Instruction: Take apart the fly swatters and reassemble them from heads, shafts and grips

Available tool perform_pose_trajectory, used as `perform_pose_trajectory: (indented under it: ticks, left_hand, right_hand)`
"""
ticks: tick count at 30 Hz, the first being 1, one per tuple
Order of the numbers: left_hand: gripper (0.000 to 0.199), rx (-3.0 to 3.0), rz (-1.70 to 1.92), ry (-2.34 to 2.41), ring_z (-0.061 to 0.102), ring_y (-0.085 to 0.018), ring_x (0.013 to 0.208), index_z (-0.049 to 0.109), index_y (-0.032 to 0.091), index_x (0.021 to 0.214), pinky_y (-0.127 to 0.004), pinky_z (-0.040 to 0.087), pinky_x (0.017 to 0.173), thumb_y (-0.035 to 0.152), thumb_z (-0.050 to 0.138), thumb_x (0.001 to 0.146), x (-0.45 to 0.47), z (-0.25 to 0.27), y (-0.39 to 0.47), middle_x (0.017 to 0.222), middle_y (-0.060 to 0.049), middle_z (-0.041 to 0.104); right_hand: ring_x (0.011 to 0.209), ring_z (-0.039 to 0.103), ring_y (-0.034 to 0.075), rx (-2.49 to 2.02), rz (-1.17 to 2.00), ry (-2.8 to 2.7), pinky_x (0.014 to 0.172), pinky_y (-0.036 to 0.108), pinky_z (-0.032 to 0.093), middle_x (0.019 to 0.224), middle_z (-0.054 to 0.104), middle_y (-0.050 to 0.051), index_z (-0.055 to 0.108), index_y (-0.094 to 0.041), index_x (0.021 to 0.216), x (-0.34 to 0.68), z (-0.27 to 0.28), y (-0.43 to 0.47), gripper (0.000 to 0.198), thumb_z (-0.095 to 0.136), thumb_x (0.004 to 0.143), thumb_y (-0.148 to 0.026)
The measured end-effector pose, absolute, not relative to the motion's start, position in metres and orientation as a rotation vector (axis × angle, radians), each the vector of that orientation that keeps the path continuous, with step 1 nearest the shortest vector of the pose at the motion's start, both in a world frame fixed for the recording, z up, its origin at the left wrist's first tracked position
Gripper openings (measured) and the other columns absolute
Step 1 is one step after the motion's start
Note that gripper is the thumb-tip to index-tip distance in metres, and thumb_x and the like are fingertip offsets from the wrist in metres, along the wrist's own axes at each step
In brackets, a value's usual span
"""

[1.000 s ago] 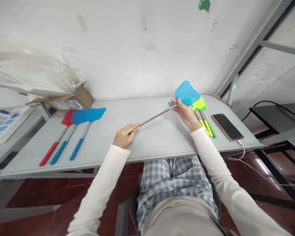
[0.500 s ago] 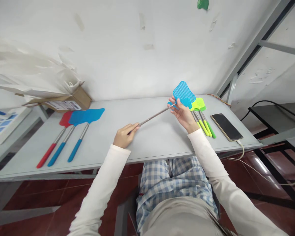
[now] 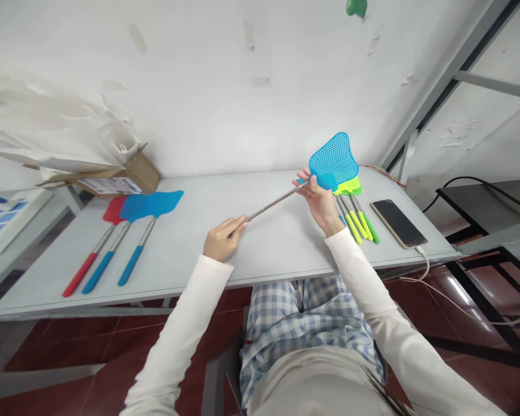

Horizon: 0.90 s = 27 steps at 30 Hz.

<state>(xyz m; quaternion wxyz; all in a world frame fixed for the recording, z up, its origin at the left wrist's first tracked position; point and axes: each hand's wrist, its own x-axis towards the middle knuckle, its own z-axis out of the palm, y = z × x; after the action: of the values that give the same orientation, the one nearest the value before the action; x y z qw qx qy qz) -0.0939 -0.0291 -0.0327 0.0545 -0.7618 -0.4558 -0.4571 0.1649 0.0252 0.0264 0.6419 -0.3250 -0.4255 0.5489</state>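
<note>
A blue fly swatter (image 3: pixel 338 159) is held slantwise above the table between my two hands. My left hand (image 3: pixel 223 238) is closed round its lower end, and the grip inside is hidden. Near the neck, my right hand (image 3: pixel 321 205) pinches it with the thumb in front and the other fingers partly spread behind. The mesh head is bent along a crease and tilts up to the right. Under and beside my right hand lie yellow-green swatters (image 3: pixel 359 222) and a green swatter (image 3: pixel 372 228); part of another blue one shows there.
On the left of the grey table (image 3: pixel 260 263) lie a red swatter (image 3: pixel 81 274) and two blue swatters (image 3: pixel 132 266). A cardboard box (image 3: pixel 141 173) stands behind them. A phone (image 3: pixel 398 222) with a white cable (image 3: pixel 425 266) is at the right. The wall bounds the back.
The blue swatter's head has turned and swung up and to the right, and its mesh now bends at a crease. My right hand has shifted slightly left; my left hand has barely moved.
</note>
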Motion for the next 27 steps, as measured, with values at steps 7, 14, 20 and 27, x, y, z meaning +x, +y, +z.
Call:
perform_pose_trajectory:
  ticks: [7, 14, 20, 27]
  left_hand:
    - [0.027, -2.33, -1.369, -1.426, 0.059, -0.011, 0.056, 0.077, 0.021, 0.1, -0.024, 0.045, 0.055, 0.036, 0.055, 0.094, -0.095, -0.031, -0.029, 0.075, -0.004, 0.072]
    - [0.03, -2.375, -1.442, -1.41, 0.057, -0.011, 0.056, 0.077, 0.02, 0.101, -0.024, 0.045, 0.057, 0.038, 0.054, 0.095, -0.073, -0.023, -0.026, 0.074, -0.004, 0.071]
    - [0.029, -2.388, -1.544, -1.387, 0.058, -0.011, 0.059, 0.076, 0.017, 0.102, -0.025, 0.045, 0.06, 0.036, 0.054, 0.095, -0.057, -0.015, -0.024, 0.074, -0.004, 0.07]
    - [0.031, -2.41, -1.561, -1.463, 0.064, -0.014, 0.068, 0.075, 0.019, 0.103, -0.027, 0.048, 0.066, 0.038, 0.051, 0.096, -0.033, -0.011, -0.02, 0.081, -0.005, 0.073]
  right_hand:
    - [0.113, 0.068, 0.025, -0.757, 1.238, -0.953, 0.097, 0.04, 0.05, 0.114, 0.072, 0.005, 0.065, -0.026, 0.1, 0.162, 0.023, 0.02, 0.043, 0.066, 0.078, -0.063]
    - [0.109, 0.07, 0.025, -0.753, 1.265, -1.029, 0.089, 0.036, 0.053, 0.114, 0.073, 0.006, 0.066, -0.025, 0.097, 0.15, 0.014, 0.014, 0.048, 0.067, 0.075, -0.067]
    - [0.114, 0.067, 0.022, -0.657, 1.314, -1.132, 0.093, 0.035, 0.052, 0.115, 0.073, 0.004, 0.068, -0.027, 0.104, 0.149, 0.026, 0.011, 0.042, 0.067, 0.079, -0.061]
    - [0.113, 0.067, 0.023, -0.724, 1.256, -1.029, 0.094, 0.038, 0.053, 0.109, 0.075, 0.007, 0.062, -0.024, 0.086, 0.141, 0.025, 0.01, 0.042, 0.06, 0.082, -0.065]
